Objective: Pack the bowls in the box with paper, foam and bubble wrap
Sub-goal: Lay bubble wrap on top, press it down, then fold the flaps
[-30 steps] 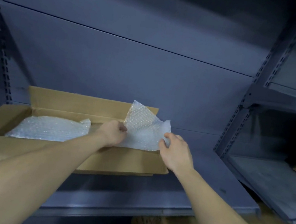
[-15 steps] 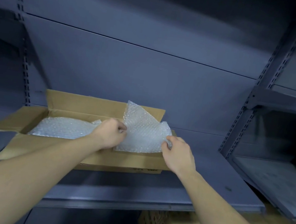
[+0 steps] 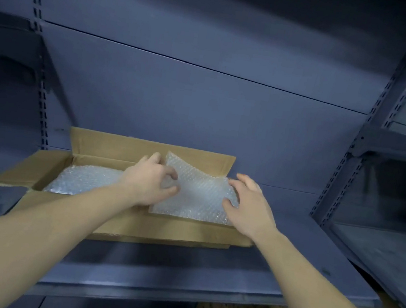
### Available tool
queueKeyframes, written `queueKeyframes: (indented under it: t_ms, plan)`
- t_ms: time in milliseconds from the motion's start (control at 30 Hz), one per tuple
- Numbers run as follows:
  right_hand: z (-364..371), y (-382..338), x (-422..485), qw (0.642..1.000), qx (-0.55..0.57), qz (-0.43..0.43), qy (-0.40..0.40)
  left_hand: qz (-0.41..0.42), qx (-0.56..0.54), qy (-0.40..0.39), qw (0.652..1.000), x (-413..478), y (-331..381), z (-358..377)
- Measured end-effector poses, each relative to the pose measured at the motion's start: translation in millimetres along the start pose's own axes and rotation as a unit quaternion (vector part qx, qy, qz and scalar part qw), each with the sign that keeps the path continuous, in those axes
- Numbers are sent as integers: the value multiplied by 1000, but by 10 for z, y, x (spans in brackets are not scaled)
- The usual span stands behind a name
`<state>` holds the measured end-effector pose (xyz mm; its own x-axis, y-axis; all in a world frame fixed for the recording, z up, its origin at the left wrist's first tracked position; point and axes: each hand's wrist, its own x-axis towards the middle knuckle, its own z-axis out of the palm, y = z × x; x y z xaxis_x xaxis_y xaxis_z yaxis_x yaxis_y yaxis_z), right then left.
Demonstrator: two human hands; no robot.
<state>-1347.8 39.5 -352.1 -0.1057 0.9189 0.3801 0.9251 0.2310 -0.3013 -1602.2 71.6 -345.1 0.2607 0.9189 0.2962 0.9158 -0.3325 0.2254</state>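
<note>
Looks like lining the box point(image 3: 118, 146): settles a bubble wrap sheet point(image 3: 197, 200) into its right end, pinches the left edge with the left hand point(image 3: 148, 184), rests the spread right hand point(image 3: 248, 205) on the right. Next, likely pressing the raised far corner flat.

brown box point(image 3: 133, 227), clear dimpled bubble wrap point(image 3: 197, 200), seemingly blue-grey shelf point(image 3: 178, 274)

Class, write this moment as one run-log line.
left hand: grips bubble wrap sheet | right hand: rests on sheet | cardboard box: flaps open, on shelf
</note>
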Motion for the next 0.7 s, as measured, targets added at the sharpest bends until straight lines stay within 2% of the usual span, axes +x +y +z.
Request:
queueKeyframes:
  t_ms: [33, 133, 200, 267, 367, 533, 700]
  plan:
    - [-18, -10, 68, 999, 15, -36, -23, 46, -14, -6, 999, 48, -3, -29]
    - [-75, -43, 270, 983, 30, -94, -154, 145, -52, -137, 979, 171, 9, -38]
    - [-108, -40, 382, 964, 22, -87, -252, 149, -45, -201, 967, 253, 1, 27]
    - [-82, -29, 451, 948, 0, -84, -308, 136, -33, -234, 962, 304, -27, 95]
    - [14, 5, 486, 937, -19, -78, -341, 117, -5, -266, 957, 334, -91, 180]
    - [85, 66, 518, 933, -1, -47, -357, 84, -14, -278, 957, 395, -169, 241]
    - [225, 69, 627, 933, -35, -50, -356, 109, 67, -289, 949, 513, -259, 359]
